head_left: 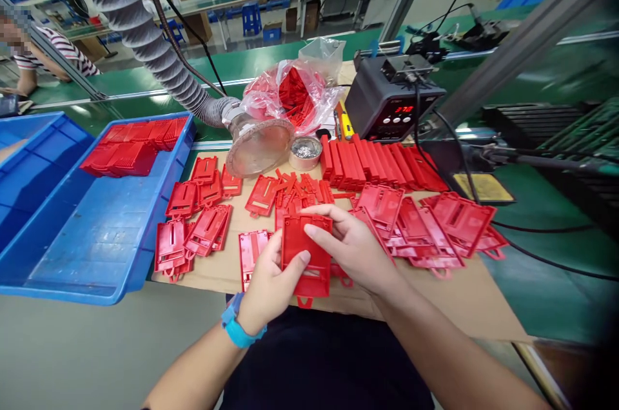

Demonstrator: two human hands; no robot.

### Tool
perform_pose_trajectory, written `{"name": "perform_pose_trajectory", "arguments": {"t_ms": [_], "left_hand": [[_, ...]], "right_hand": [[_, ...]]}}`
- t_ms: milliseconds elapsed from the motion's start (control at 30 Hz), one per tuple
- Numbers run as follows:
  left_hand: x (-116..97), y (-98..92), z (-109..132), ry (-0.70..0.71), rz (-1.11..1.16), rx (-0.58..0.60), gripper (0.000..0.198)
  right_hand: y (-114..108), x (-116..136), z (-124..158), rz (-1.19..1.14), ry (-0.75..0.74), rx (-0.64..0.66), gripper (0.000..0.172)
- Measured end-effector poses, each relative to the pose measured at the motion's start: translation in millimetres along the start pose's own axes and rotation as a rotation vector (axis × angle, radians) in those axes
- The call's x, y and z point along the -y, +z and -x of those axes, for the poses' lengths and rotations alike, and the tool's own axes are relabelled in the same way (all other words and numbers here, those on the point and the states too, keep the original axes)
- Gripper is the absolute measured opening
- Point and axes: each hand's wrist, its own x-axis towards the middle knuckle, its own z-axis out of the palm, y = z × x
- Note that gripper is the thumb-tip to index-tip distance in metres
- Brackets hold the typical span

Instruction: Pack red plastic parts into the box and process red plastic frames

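Note:
Both my hands hold a flat red plastic frame [307, 255] upright over the bench, its lower end hanging near my body. My left hand [271, 284], with a blue wristband [239, 326], grips its lower left edge. My right hand [351, 245] presses its fingers along the upper right corner. Several loose red plastic frames [435, 233] lie across a cardboard sheet [464, 303], some overlapping, and one [251, 255] sits just left of my left hand. A neat row of red pieces [372, 162] stands behind them, beside a small tin of metal parts [305, 153].
A blue plastic tray [82, 236] holding stacked red frames sits to the left, with another blue tray beyond. Ahead are a bag of red parts [290, 97], a soldering station [394, 97] and a grey extraction hose [145, 29]. A co-worker in a striped shirt [53, 55] sits far left.

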Motion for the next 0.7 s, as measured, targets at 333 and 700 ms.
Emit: {"name": "perform_pose_trajectory", "arguments": {"t_ms": [333, 700], "left_hand": [[-5, -3.9, 1, 0.131, -0.267, -0.065, 0.036], [-3, -3.2, 3, 0.193, -0.515, -0.078, 0.036]], "right_hand": [[19, -9, 5, -0.017, -0.084, -0.100, 0.009], [21, -15, 4, 0.154, -0.166, -0.233, 0.007]]}}
